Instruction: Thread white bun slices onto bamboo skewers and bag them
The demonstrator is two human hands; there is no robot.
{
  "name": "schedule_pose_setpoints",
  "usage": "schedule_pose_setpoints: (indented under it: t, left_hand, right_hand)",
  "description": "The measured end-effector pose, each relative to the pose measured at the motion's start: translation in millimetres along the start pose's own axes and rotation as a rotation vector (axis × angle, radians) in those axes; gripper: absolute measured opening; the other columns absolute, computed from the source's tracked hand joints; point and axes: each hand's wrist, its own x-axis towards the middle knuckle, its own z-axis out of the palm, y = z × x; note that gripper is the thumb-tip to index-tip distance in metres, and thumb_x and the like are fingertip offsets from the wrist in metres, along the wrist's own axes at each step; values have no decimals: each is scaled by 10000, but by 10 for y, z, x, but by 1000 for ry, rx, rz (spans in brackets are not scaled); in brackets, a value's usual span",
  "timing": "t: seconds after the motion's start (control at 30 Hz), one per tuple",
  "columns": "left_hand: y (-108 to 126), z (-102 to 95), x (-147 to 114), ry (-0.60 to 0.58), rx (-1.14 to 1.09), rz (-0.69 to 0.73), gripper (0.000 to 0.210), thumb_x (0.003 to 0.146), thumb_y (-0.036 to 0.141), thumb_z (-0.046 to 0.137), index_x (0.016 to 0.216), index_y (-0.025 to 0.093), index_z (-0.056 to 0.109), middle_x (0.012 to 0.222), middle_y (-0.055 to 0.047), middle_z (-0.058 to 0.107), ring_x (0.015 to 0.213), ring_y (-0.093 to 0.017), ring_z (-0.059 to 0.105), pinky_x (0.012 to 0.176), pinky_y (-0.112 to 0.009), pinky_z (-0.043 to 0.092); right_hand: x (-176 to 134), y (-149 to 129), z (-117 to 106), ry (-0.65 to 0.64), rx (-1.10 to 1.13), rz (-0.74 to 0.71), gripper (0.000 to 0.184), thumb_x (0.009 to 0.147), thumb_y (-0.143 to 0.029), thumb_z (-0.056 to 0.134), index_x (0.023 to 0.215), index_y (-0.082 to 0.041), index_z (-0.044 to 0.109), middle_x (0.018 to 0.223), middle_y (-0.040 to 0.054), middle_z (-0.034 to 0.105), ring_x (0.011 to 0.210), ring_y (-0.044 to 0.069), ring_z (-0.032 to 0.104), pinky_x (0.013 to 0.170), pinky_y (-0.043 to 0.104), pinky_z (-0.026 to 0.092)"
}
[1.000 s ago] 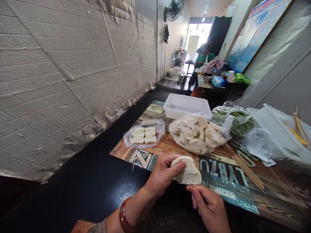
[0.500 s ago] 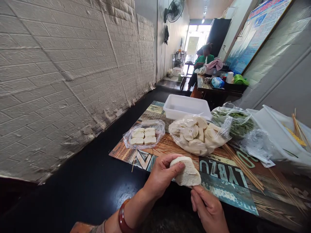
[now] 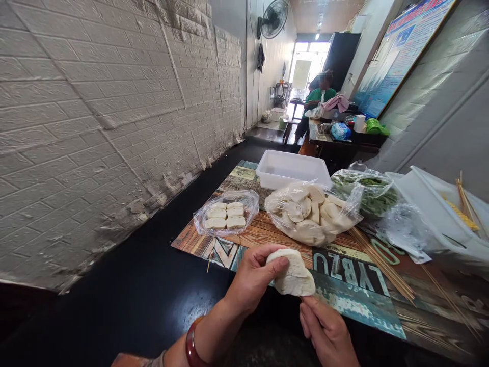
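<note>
My left hand pinches white steamed bun slices, thumb on the near face and fingers behind. They seem to be two, overlapping. Just below their lower right edge, my right hand is closed with thumb and forefinger together on what looks like a thin bamboo skewer, mostly hidden by the fingers. Beyond the hands, a clear plastic bag holds many more slices. To the left, a plastic-covered plate carries several skewered slices, with sticks poking out toward me.
Loose bamboo skewers lie right of the bag on the patterned tabletop. Behind stand a white plastic tub, a bag of greens and a white bin. A person in green sits at a far table.
The bun slices have tilted slightly and their lower edge sits a little lower. My right hand has shifted down very slightly. Otherwise the table looks the same.
</note>
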Motion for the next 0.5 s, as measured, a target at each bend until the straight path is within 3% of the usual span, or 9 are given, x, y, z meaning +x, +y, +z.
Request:
schedule_pose_setpoints:
  t: [0.2,0.5]
  left_hand:
    - [-19,-5,-2,27,54,0,321,719,405,785,923,158,780,847,-63,750,726,-151,617,669,-227,470]
    - [-22,4,9,38,71,-32,300,739,385,777,946,168,779,852,-57,759,726,-145,621,660,-215,468]
  right_hand:
    - [29,-42,0,17,23,-9,274,994,-227,411,747,-219,527,530,-45,497,462,129,493,513,221,399]
    - [46,-88,32,30,121,103,307,1001,-302,409,764,-211,582,521,-45,491,449,129,473,500,231,387]
